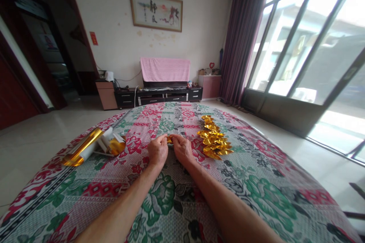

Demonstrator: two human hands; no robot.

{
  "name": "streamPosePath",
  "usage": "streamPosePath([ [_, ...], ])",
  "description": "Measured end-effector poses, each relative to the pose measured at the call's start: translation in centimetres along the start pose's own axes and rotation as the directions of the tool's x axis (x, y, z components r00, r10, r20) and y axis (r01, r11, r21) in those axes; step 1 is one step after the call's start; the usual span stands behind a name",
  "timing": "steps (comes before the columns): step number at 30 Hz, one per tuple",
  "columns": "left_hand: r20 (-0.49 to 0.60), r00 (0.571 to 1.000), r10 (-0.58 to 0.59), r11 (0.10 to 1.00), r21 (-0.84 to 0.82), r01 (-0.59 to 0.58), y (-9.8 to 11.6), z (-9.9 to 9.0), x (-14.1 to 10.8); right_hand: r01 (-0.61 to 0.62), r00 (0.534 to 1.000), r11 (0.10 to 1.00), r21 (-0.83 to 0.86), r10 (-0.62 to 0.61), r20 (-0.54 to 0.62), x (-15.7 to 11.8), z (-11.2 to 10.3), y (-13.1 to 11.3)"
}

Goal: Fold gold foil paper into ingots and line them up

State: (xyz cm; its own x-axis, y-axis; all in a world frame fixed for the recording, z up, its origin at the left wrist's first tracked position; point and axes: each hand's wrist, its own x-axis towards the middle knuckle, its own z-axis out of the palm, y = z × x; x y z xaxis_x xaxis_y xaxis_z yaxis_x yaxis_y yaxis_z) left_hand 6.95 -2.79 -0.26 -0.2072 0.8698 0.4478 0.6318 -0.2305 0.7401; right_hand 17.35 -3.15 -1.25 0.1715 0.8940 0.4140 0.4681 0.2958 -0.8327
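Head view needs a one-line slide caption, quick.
Left hand and right hand pinch a small gold piece beside a row of shiny gold shapes.

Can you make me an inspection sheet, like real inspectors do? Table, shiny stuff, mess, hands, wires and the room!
Surface: flowered tablecloth, rounded edge.
Job's things: small gold piece in the hands; row of folded gold pieces at right; gold roll at left.
Clutter: white items beside the roll, too unclear to name.
Hands: left hand and right hand pinch the small gold piece.
Cables: white cable by the black cabinet.
Surroundings: purple curtain, framed picture.
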Motion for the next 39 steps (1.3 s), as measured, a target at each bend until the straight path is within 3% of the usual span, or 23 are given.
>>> streamPosePath([
  [8,0.012,1.0,-0.026,0.999,-0.032,0.027,-0.3,0.0,0.4,-0.024,0.999,0.999,0.039,0.023,0.028,0.1,-0.2,-0.1],
  [18,0.032,0.993,-0.114,0.982,-0.15,0.117,-2.2,0.0,1.9,-0.097,0.994,0.934,0.345,0.074,0.08,0.3,0.0,0.2],
  [26,0.146,0.977,-0.153,0.925,-0.327,0.193,-2.8,0.6,2.1,0.016,1.0,0.98,0.196,-0.016,-0.003,0.5,0.6,1.3],
  [33,0.052,0.998,0.031,0.971,-0.237,-0.017,-1.9,-0.2,1.6,0.004,1.0,0.999,0.041,-0.003,-0.019,0.3,0.1,0.5],
  [39,0.052,0.997,0.062,0.973,-0.227,-0.048,-1.1,-0.5,1.3,0.025,1.0,0.997,0.072,-0.025,0.003,0.3,0.1,0.6],
])
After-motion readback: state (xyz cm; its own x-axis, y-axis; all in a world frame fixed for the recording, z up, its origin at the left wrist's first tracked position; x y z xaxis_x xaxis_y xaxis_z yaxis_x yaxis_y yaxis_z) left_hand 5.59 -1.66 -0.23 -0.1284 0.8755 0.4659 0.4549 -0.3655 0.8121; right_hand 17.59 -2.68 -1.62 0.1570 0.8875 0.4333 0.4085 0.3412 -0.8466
